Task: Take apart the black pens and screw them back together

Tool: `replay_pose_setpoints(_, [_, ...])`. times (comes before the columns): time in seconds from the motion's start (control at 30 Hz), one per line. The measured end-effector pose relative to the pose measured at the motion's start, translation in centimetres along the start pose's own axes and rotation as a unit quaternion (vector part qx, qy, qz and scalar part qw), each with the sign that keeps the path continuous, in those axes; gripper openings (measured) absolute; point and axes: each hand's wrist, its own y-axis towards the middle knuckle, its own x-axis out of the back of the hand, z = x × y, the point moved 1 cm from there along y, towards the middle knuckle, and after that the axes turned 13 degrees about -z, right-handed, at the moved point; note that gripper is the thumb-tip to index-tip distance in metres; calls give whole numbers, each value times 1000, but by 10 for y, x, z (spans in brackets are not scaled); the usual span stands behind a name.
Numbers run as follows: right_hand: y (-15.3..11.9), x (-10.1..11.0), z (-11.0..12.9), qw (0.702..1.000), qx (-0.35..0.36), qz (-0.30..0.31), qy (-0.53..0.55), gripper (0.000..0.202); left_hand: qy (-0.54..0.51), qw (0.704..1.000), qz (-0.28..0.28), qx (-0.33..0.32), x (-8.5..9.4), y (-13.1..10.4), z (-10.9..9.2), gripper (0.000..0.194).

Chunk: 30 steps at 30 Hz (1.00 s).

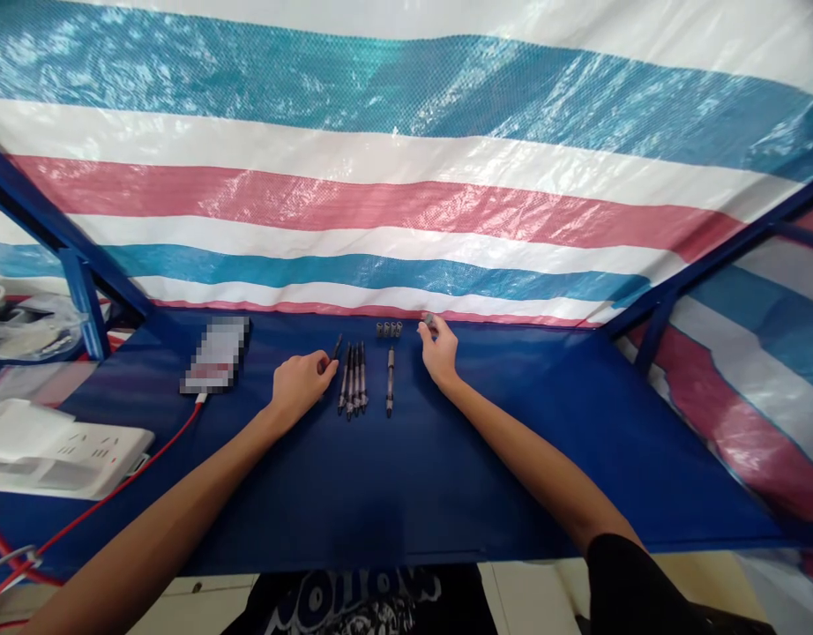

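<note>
Several dark pens (354,379) lie side by side on the blue table (354,494), pointing away from me. To their left, my left hand (302,381) is closed on a dark pen (337,346) whose tip sticks out past the fingers. One separate pen (390,381) with a grey upper part lies right of the group. Several small grey cylinders (389,330) stand in a row beyond it, near the back edge. Right of the cylinders, my right hand (439,348) pinches a small grey piece (428,319) between thumb and fingers.
A phone (216,354) with a red cable (161,451) lies at the left. Nearer the left edge are a white power strip (99,454) and plastic bags (40,331). A striped sheet (393,212) hangs behind the table, between blue frame bars (701,269).
</note>
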Motion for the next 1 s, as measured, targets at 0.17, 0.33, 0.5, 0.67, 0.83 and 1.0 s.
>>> replay_pose_setpoints(0.17, [10,0,-9,1000,13,6,-15,28,3,999,-19,-29,-3,-1,1,44])
replay_pose_setpoints(0.33, [12,-7,-11,992,101,49,-55,19,24,999,38,7,-5,0,-1,43])
replay_pose_setpoints(0.5, [10,-14,-10,984,126,84,-88,23,31,995,87,31,-5,1,-3,41])
replay_pose_setpoints(0.67, [10,-14,-9,978,132,108,-120,27,24,995,92,17,-5,1,-6,41])
replay_pose_setpoints(0.83, [10,-14,-7,976,121,118,-137,25,10,997,82,-1,-7,0,-7,43])
replay_pose_setpoints(1.0, [10,-14,-7,973,123,122,-152,24,1,996,83,-10,-9,0,-7,42])
